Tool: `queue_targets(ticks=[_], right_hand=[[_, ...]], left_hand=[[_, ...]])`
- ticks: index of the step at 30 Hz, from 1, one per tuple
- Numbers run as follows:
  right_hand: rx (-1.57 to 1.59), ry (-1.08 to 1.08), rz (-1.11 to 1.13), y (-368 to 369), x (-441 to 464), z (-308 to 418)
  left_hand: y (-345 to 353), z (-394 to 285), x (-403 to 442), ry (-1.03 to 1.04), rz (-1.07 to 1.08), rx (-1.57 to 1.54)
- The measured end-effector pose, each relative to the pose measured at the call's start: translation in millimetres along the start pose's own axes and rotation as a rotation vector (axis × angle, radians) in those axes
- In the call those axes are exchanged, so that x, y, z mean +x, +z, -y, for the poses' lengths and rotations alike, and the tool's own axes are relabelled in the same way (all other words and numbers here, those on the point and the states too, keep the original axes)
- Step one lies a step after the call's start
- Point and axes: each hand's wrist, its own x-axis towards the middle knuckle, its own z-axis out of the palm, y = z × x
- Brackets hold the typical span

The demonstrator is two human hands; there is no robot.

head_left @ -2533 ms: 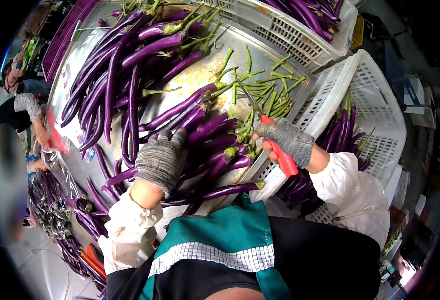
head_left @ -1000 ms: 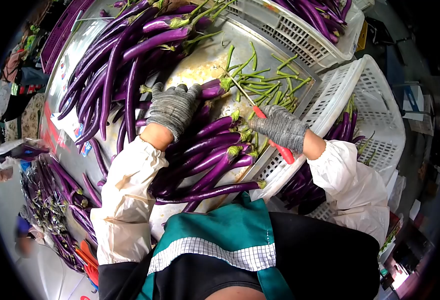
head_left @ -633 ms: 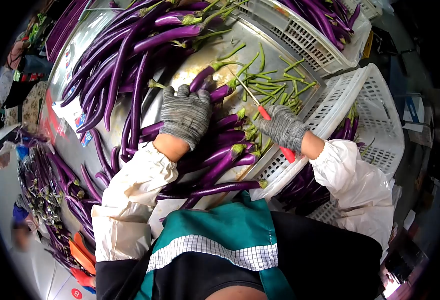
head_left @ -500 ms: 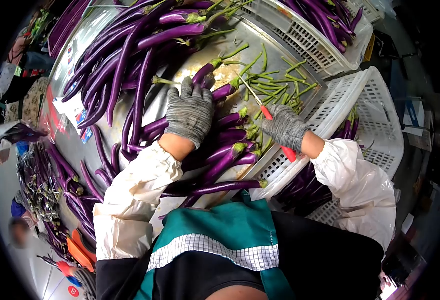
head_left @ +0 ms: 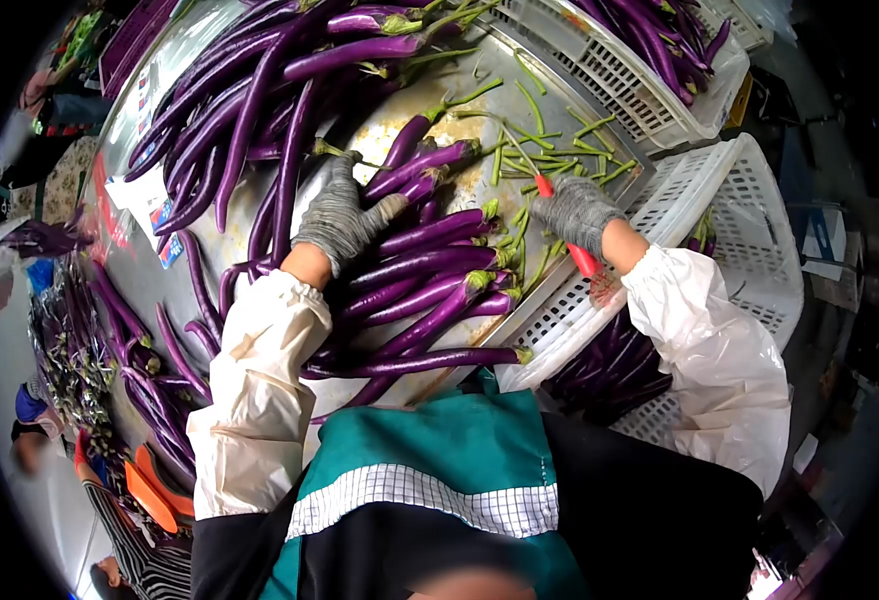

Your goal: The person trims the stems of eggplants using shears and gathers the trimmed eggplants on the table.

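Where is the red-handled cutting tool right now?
In the head view, right of centre: the red-handled cutting tool is in the gloved right hand, beside the loose green stems.

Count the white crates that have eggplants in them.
2: the far crate at the top right and the near crate at the right, partly behind the right sleeve. A third crate past the far one shows only in part, contents unclear; others may be hidden.

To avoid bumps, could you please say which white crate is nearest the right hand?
The crate lowest in view, partly behind the right sleeve; the upper crates are farther from the right hand.
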Motion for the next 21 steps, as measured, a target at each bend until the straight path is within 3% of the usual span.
queue_targets(ticks=[1, 5, 7, 8, 9, 12, 13, 14, 16, 17, 19, 21], right_hand=[[-0.137, -0.001, -0.074, -6, -4, 8], [-0.162, 0.060, -0.152, -9, -8, 27], [-0.176, 0.034, -0.177, -1, -7, 27], [-0.204, 0.068, -0.205, 1, -8, 29], [-0.233, 0.100, -0.234, 2, -10, 31], [-0.282, -0.088, -0.555, 5, -67, 42], [-0.011, 0.026, -0.148, 4, -97, 56], [0.453, -0.047, 0.244, 25, -113, 43], [0.888, 0.363, 0.703, 72, -145, 45], [1.101, 0.381, 0.769, 112, -144, 26], [1.604, 0.449, 0.614, 134, -153, 43], [1.795, 0.388, 0.519, 153, -137, 48]], left_hand=[[0, 4, -1, -0.018, 0.002, -0.072], [-4, 13, -10, -0.023, 0.052, -0.179], [1, 17, -10, -0.024, 0.185, -0.055], [3, 16, -11, -0.085, 0.262, 0.175], [-4, 6, -14, -0.131, 0.309, 0.166], [-7, 4, -9, -0.180, 0.351, 0.149], [-5, 10, -5, -0.153, 0.362, 0.129], [-8, 10, -3, -0.151, 0.379, 0.096], [-2, 23, 4, -0.116, 0.386, 0.037], [-2, 24, 6, -0.096, 0.391, 0.071], [-4, 16, 3, -0.118, 0.433, 0.092], [2, 20, -1, -0.070, 0.458, 0.065]])
